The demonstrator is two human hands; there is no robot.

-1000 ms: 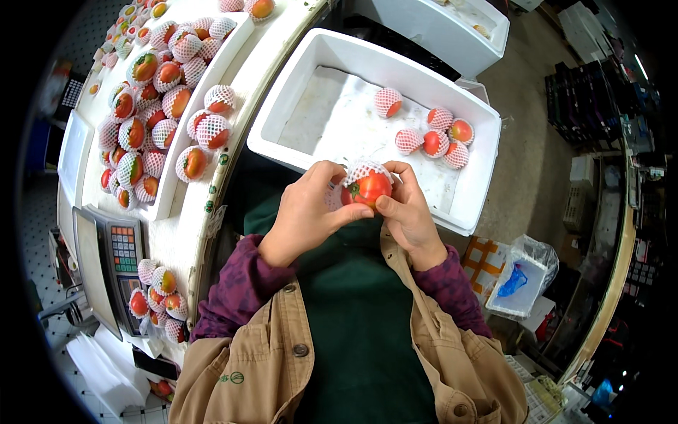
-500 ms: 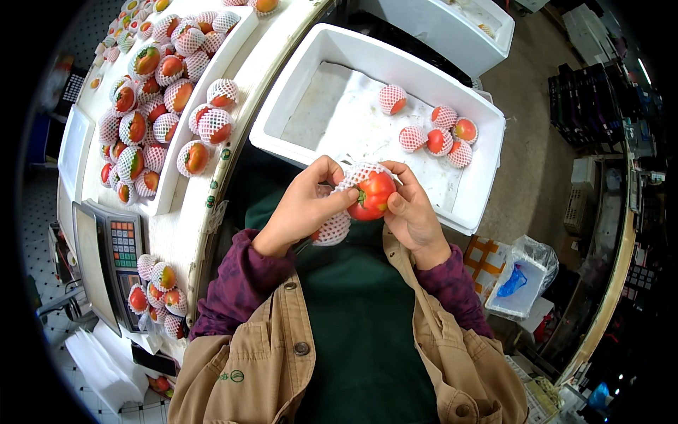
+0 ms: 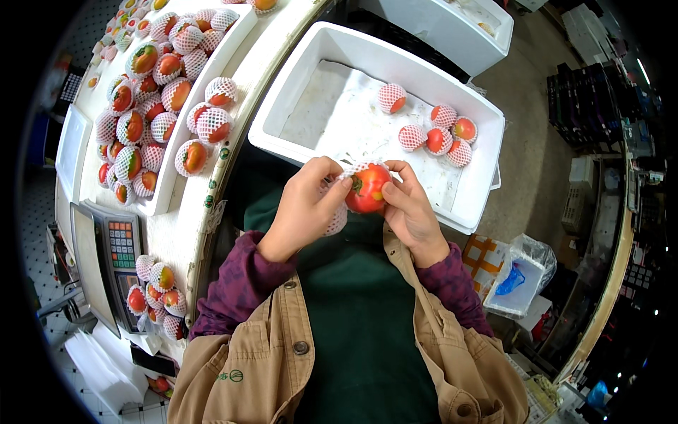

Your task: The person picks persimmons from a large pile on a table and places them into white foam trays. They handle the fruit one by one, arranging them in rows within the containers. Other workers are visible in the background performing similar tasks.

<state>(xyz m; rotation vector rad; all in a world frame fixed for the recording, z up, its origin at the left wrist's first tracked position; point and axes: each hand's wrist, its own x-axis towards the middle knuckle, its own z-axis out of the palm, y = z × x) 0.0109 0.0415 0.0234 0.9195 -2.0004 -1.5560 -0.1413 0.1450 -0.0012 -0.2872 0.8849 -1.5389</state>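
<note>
A red tomato [image 3: 369, 191] with a green stem end is between my two hands, in front of my chest. My right hand [image 3: 413, 215] is closed on its right side, thumb and fingers gripping the skin. With thumb and fingers pinched together, my left hand [image 3: 302, 203] holds a white foam net [image 3: 337, 222] at the tomato's left edge. White mesh shows along the top of the tomato and hangs below my left fingers. Whatever sits in my left palm is hidden.
Several netted tomatoes [image 3: 439, 140] lie in a white foam box [image 3: 296, 145] just beyond my hands. On the counter [image 3: 200, 233] at left, more netted tomatoes [image 3: 169, 65] fill a white tray [image 3: 166, 194], near a scale [image 3: 121, 244]. Another white box [image 3: 438, 32] stands behind.
My left hand has shifted slightly, and its fingers sit nearer the tomato's upper left edge. The tomato has turned a little, and less mesh hangs below my left hand.
</note>
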